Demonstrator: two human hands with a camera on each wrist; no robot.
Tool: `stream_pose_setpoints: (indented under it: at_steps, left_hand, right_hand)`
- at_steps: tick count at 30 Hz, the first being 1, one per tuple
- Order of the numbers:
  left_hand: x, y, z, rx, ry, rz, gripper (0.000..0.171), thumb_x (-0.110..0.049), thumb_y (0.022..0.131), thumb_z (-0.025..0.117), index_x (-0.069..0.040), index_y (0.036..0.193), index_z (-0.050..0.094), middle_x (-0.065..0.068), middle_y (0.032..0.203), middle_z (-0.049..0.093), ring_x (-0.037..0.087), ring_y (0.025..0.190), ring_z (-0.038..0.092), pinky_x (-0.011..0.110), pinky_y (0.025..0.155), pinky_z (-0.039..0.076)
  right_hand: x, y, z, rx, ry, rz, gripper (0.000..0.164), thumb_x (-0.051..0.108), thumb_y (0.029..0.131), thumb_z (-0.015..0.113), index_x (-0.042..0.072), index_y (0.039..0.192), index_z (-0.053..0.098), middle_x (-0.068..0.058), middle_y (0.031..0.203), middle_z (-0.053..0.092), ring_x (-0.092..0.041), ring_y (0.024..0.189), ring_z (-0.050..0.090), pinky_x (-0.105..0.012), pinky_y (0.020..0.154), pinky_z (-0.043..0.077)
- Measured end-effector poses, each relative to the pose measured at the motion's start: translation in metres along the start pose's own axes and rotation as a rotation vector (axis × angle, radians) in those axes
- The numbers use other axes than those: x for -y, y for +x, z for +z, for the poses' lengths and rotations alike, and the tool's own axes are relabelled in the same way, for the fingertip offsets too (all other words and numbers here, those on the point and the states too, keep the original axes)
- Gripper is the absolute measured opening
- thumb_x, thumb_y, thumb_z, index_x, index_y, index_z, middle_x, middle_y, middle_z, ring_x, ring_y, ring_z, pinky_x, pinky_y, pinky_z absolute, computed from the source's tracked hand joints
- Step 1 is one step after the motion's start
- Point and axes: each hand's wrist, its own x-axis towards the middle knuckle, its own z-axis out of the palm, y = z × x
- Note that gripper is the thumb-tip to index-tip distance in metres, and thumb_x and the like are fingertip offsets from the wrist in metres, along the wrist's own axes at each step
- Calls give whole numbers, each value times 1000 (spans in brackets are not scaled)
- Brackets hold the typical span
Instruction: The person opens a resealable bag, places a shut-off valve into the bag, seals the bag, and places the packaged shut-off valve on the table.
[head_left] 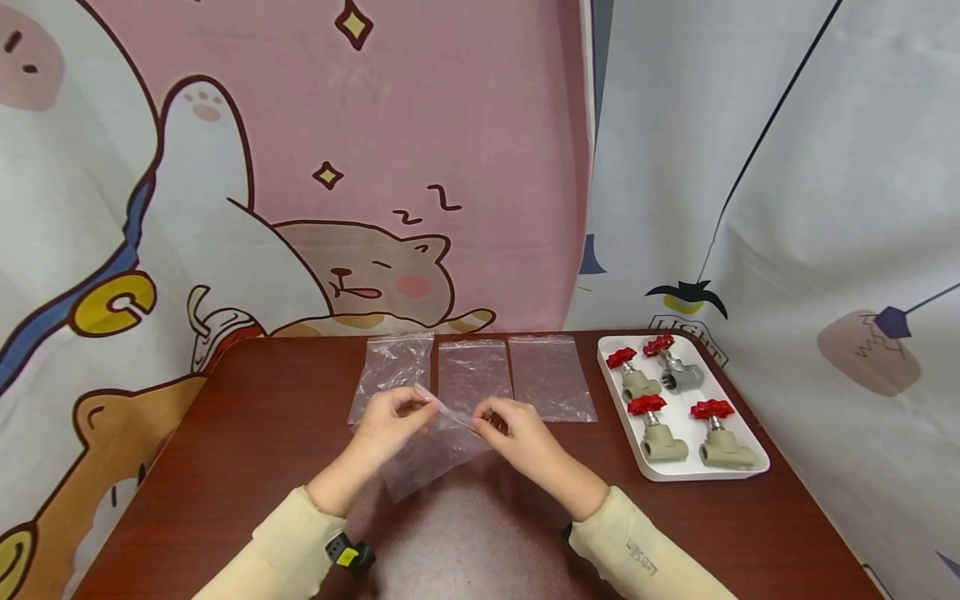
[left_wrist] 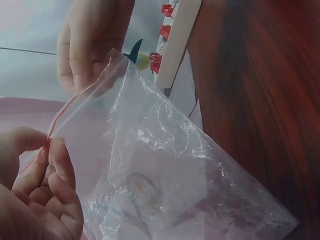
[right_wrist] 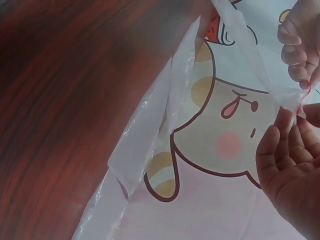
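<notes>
A clear zip bag with a red line along its seal hangs between my two hands over the table. My left hand pinches its top edge at the left between thumb and fingers. Further right on the same edge, my right hand grips the bag with curled fingers. In the left wrist view the bag spreads out below the seal, see-through, with nothing visible inside. The right wrist view catches the bag nearly edge-on, the right hand close at its red seal.
Three clear bags lie in a row at the back of the table: a left bag, a middle bag and a right bag. A white tray at the right holds several pipe valves with red handwheels. A printed curtain hangs behind.
</notes>
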Motion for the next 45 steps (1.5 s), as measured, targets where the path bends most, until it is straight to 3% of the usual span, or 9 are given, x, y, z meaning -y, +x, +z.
stream_pose_setpoints:
  at_steps: [3,11,16,20,26,34,38,42,45]
  left_hand:
    - [-11,-3,-1,12,0,8,10,0,84,67,9,88,67,25,76,67,12,58,60,22,54,48]
    - [22,8,8,-18,-1,-1,7,-7,87,65,-1,86,67,15,75,67,19,59,63,24,55,48]
    - [23,7,8,-42,134,83,15,-14,89,62,-5,79,70,8,66,67,11,55,60,22,52,45]
    - [22,5,8,-69,294,173,13,-13,84,64,-12,72,70,-3,61,64,4,55,53,20,52,42]
    - [20,2,6,-105,418,135,9,-14,73,65,-21,68,69,-11,60,58,5,55,47,21,52,39]
    - [17,2,4,-10,319,144,8,-16,82,65,-14,79,72,-8,62,60,3,54,50,21,50,41]
    - [19,5,1,-78,236,246,11,-15,86,66,-10,95,70,-3,77,63,9,66,56,21,54,44]
    - [25,11,-4,-167,276,360,27,-17,89,66,-11,115,63,3,99,61,18,89,56,30,67,47]
    - [31,15,-7,-153,291,382,29,-20,91,63,-12,119,63,3,111,62,20,102,56,40,82,47]
  right_hand:
    - [0,1,1,-5,7,30,7,9,89,64,13,84,62,6,72,58,-2,62,47,-18,56,43]
    - [4,2,4,6,25,-1,3,8,87,66,9,90,67,2,77,62,-3,65,49,-20,57,46]
    - [5,2,7,-13,-10,-30,4,14,87,69,11,88,69,3,79,66,-3,65,49,-30,57,49]
    - [4,2,8,-55,-44,-17,4,13,86,70,11,83,70,3,75,66,-2,61,48,-22,54,46]
    - [-4,2,3,-165,-91,99,7,4,80,71,10,77,70,4,65,63,0,55,48,-16,50,43]
    - [-5,1,0,-128,-104,103,6,12,85,70,6,84,72,0,76,69,-8,67,59,-23,62,50]
    - [-6,-1,1,-118,-103,72,2,8,84,70,8,86,71,-1,81,70,-12,74,63,-26,68,52]
    - [-6,-1,1,-112,-102,59,3,8,85,70,9,87,71,-1,83,70,-11,76,64,-26,69,52]
    - [-6,-2,0,-100,-83,59,3,11,86,69,9,88,71,0,83,70,-8,72,60,-23,65,50]
